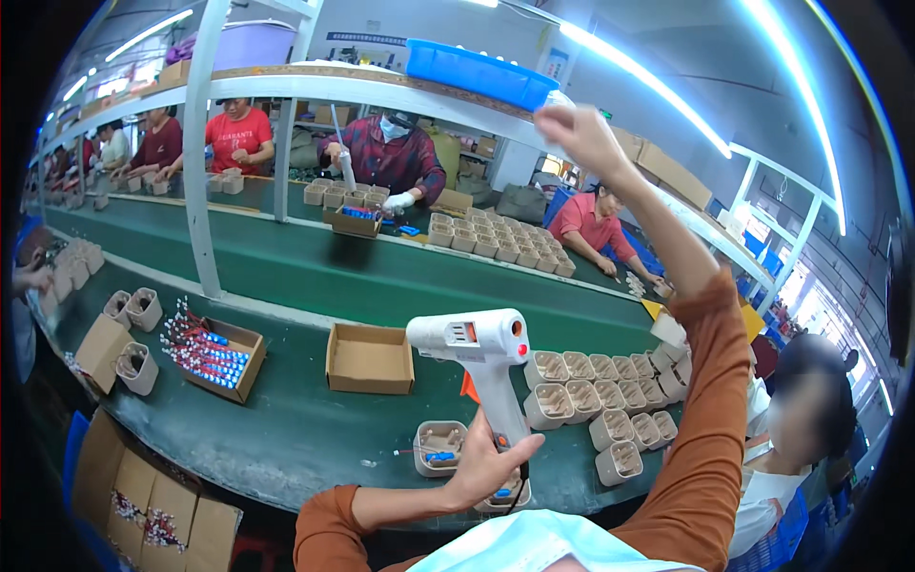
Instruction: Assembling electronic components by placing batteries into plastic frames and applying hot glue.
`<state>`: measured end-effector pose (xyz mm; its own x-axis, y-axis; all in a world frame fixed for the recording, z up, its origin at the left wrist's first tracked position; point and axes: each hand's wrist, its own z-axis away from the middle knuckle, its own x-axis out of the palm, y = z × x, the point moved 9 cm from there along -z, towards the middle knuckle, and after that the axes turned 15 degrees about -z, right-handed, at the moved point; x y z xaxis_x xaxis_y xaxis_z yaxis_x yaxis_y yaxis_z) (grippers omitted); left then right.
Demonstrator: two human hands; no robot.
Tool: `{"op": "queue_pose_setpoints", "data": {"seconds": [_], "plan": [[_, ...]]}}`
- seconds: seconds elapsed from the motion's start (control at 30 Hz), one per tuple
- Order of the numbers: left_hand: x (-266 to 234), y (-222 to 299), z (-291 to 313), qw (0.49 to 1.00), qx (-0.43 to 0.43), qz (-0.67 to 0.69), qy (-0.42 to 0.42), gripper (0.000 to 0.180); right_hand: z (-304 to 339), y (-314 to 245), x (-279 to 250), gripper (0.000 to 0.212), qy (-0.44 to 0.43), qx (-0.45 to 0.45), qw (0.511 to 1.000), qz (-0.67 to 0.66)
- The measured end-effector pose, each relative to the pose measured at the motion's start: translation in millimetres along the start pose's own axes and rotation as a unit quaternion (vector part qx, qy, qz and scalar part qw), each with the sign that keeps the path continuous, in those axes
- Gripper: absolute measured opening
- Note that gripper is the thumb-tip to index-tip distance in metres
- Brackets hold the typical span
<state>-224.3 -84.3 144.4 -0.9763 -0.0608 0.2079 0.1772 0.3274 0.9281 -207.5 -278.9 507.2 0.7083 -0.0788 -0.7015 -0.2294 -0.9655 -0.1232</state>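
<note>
My left hand (486, 459) is closed round the handle of a white hot glue gun (469, 336) with an orange trigger, its nozzle end pointing left. Beneath it, on the green bench, stands a beige plastic cup (419, 459) with a blue cylindrical part (440, 458) and thin wires inside. A second such cup is partly covered by my left wrist. My right hand (577, 138) is raised high at the overhead shelf, beside the right end of a blue bin (477, 73). Something whitish shows behind its fingers; their grip is blurred.
Rows of beige cups (550, 404) stand at right. An empty cardboard box (370, 388) and a box of wired blue parts (250, 374) lie left, near an open carton (181, 505). Co-workers sit across the green belt (315, 255); another person (777, 486) is close at right.
</note>
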Motion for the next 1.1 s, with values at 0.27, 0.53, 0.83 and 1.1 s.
{"op": "queue_pose_setpoints", "data": {"seconds": [0.27,0.53,0.83,1.1], "plan": [[-7.8,-9.7,-15.1,1.0,0.012,0.0,-0.015,0.036,-158.4,66.6,-22.2,0.03,0.153,0.055,0.962,0.218],[2.9,-17.2,-25.1,0.999,-0.014,0.034,-0.029,0.042,-249.0,224.8,-46.7,0.049,-0.04,0.14,0.964,0.221],[-21.6,-18.6,-32.7,0.999,-0.019,0.029,0.019,0.062,-247.9,215.7,-8.4,0.047,-0.002,0.126,0.956,0.266],[-20.8,-17.9,-36.1,0.999,-0.009,0.045,0.008,0.055,-218.1,167.0,-41.3,0.047,0.123,0.022,0.925,0.359]]}}
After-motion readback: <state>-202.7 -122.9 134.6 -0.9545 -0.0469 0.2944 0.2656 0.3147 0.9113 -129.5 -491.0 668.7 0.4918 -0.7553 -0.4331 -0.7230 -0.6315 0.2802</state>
